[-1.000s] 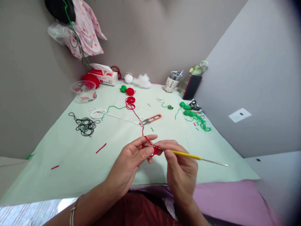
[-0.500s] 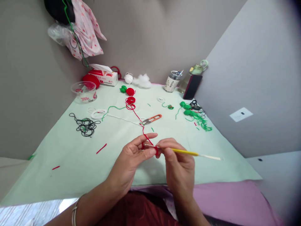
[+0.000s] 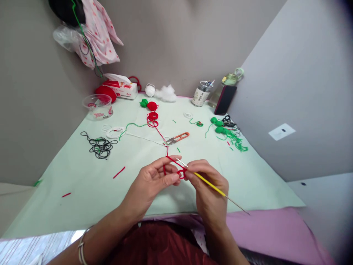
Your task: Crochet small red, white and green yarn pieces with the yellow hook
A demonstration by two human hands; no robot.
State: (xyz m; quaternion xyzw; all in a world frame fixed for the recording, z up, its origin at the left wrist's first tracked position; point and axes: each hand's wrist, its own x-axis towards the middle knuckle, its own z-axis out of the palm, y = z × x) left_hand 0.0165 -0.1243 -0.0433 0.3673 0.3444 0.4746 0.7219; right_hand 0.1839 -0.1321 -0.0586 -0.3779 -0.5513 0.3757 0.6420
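Note:
My left hand (image 3: pixel 154 180) is closed on the red yarn (image 3: pixel 181 174), which forms a small loop between the fingertips of both hands. A strand passes over the raised left index finger and runs up the table. My right hand (image 3: pixel 211 187) grips a crochet hook (image 3: pixel 209 183) with a yellow handle; its metal tip points up and left beside the red strand, near the left index fingertip. Beyond the hands, orange thread snips (image 3: pixel 178 138) lie by crossing red and white strands. Farther back sit a red yarn coil (image 3: pixel 152 116) and a red ball (image 3: pixel 152 106).
Black cord (image 3: pixel 100 145) lies tangled at the left, green yarn pieces (image 3: pixel 234 138) at the right. Along the back stand a plastic tub (image 3: pixel 99 110), a tissue box (image 3: pixel 124 90), white stuffing (image 3: pixel 167 94), a pen jar (image 3: pixel 201 95) and a phone (image 3: pixel 225 100).
The hook has tilted: its tip moved up and its rear end swung down. The red loop between the fingertips now shows more openly. The view has shifted slightly.

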